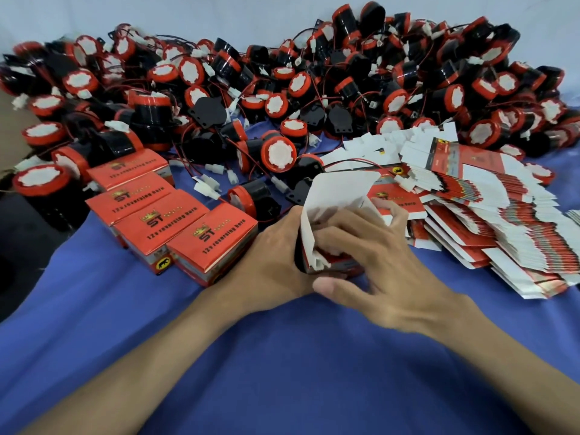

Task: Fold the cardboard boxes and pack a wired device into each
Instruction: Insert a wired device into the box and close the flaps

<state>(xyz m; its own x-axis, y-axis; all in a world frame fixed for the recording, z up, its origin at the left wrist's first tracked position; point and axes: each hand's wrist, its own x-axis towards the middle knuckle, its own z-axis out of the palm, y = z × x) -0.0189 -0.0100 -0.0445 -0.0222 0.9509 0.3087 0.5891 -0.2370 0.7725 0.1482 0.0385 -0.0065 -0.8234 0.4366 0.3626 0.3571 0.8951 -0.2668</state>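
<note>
A red and white cardboard box (pixel 337 196) stands between my hands at the centre, its white flaps up and open. My left hand (pixel 270 255) grips its left side. My right hand (pixel 373 262) holds the right side, with fingers curled over the rim into the opening and the thumb low at the front. What lies inside the box is hidden. A large heap of black and red wired horns (pixel 276 89) covers the back of the blue cloth. One loose horn (pixel 254 199) lies just behind the box.
Several closed red boxes (pixel 169 215) sit in a row at the left. A fanned stack of flat unfolded boxes (pixel 489 221) lies at the right. The blue cloth (pixel 282 356) spreads in front. A pale wall rises behind the heap.
</note>
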